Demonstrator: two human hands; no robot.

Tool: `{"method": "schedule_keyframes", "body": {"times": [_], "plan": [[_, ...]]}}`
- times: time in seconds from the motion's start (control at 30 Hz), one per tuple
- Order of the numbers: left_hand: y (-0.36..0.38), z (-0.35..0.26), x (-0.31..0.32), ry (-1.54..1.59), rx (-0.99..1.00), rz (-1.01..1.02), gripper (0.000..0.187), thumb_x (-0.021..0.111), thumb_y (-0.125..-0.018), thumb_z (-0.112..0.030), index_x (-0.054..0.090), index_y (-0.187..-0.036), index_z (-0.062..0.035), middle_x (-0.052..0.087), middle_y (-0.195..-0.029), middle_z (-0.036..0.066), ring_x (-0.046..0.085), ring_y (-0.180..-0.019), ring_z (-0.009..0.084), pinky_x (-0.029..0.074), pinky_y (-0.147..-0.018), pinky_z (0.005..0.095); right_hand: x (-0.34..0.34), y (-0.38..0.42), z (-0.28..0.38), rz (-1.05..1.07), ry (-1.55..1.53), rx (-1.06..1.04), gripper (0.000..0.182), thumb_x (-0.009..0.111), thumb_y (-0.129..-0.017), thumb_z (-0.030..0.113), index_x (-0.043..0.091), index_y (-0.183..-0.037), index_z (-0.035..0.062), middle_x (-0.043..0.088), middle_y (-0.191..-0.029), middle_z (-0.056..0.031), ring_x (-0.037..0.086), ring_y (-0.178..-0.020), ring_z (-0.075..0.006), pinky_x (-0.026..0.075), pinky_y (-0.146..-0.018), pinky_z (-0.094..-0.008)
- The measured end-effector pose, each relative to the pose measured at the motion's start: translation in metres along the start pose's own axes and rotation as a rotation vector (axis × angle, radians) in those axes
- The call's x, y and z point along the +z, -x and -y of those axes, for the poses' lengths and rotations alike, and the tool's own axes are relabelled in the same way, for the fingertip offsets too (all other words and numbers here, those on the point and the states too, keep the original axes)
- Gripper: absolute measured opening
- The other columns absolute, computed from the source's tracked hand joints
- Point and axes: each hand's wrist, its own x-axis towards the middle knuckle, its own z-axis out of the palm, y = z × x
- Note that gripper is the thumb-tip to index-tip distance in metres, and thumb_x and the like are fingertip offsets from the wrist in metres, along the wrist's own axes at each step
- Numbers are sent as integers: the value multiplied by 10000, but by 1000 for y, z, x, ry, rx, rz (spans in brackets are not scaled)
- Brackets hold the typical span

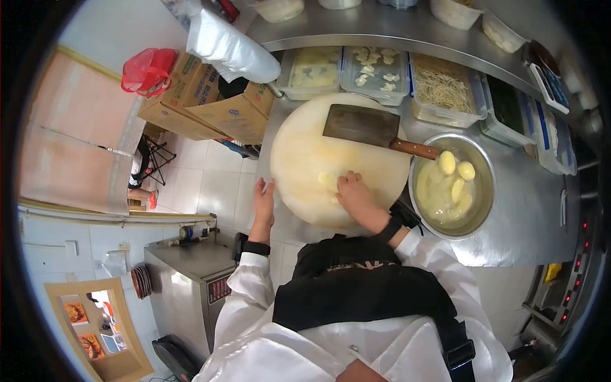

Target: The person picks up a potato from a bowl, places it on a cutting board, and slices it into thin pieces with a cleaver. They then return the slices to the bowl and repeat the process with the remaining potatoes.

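Observation:
On the round cutting board [305,140] rests my right hand [358,198], its fingers curled down against the surface. Just left of those fingertips lies a flat pale-yellow piece [327,181], apparently potato, with a smaller scrap below it. What the curled fingers hold, if anything, is hidden. My left hand [264,205] hovers at the board's left edge, open and holding nothing. A cleaver [363,125] lies flat across the far part of the board, its wooden handle reaching right. Several peeled potatoes [447,163] sit in water in a metal bowl [490,191] right of the board.
Behind the board stand plastic tubs, among them one of bean sprouts [443,86] and one of white florets [375,70]. A metal shelf [369,35] overhangs them. Cardboard boxes [216,102] and a roll of plastic bags [229,48] are at the left.

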Motion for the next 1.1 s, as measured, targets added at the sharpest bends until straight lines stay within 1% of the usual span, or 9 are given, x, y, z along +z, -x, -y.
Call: {"method": "schedule_keyframes", "body": {"times": [0.13, 0.2, 0.43, 0.6, 0.7, 0.8, 0.93, 1.0, 1.1], "plan": [[-3, -17, 11, 126, -47, 114, 732, 523, -883, -445, 257, -1387, 14, 336, -1398, 176, 350, -1266, 261, 283, -1030, 377, -6, 5, -6, 32, 140, -142, 303, 611, -705, 72, 488, -966, -20, 487, -956, -212, 516, -904, -336, 460, -756, -370], [-20, -19, 16, 195, 64, 127, 685, 523, -909, -353, 256, -1358, 90, 406, -1347, 188, 400, -1236, 242, 314, -1017, 310, -13, 11, -3, -49, -96, -70, 305, 610, -711, 77, 489, -971, -26, 494, -949, -212, 518, -883, -352, 465, -756, -379], [-69, -44, 35, 290, 58, 272, 487, 490, -931, -316, 447, -1249, 50, 563, -1159, 137, 535, -1036, 183, 416, -900, 300, -32, 14, 6, 53, -164, 32, 296, 623, -706, 58, 481, -954, -17, 488, -973, -216, 514, -906, -383, 459, -790, -422], [-116, -3, 45, 85, 276, 294, 417, 466, -946, -330, 527, -1161, 22, 613, -1038, 86, 575, -907, 141, 461, -802, 279, -36, -8, 14, 78, -333, 21, 314, 637, -702, 53, 480, -967, -9, 499, -964, -202, 520, -918, -389, 468, -790, -418], [-120, 4, 45, 120, 237, 289, 404, 446, -955, -315, 522, -1164, 22, 607, -1046, 86, 573, -901, 140, 461, -795, 272, -18, -21, 23, -188, -230, -3, 310, 644, -697, 65, 493, -953, -24, 517, -928, -188, 542, -892, -366, 480, -769, -414], [-123, 9, 45, 104, 266, 299, 407, 432, -960, -319, 520, -1158, 26, 607, -1039, 81, 569, -894, 135, 460, -793, 271, -9, -31, 29, -102, 77, 29, 307, 656, -690, 85, 511, -929, -42, 532, -916, -181, 563, -874, -326, 506, -737, -392], [-119, 9, 46, 44, 259, 249, 406, 426, -963, -320, 520, -1148, 29, 606, -1026, 80, 566, -886, 132, 461, -788, 273, -18, -35, 34, -69, 76, 122, 299, 659, -685, 87, 522, -911, -55, 535, -939, -183, 571, -880, -298, 522, -723, -363], [-115, 8, 45, 107, 255, 255, 402, 454, -949, -294, 529, -1164, 37, 635, -1017, 118, 580, -893, 158, 451, -804, 285, -19, -37, 34, 86, 16, 213, 295, 656, -686, 94, 529, -917, -40, 531, -971, -194, 568, -894, -294, 535, -709, -359], [-102, 2, 45, 116, 273, 247, 392, 449, -952, -291, 536, -1140, 41, 637, -994, 113, 578, -876, 156, 449, -798, 283, -7, -36, 28, -147, 114, 149, 315, 652, -689, 92, 516, -945, -29, 556, -951, -192, 580, -889, -314, 527, -720, -367]]}}
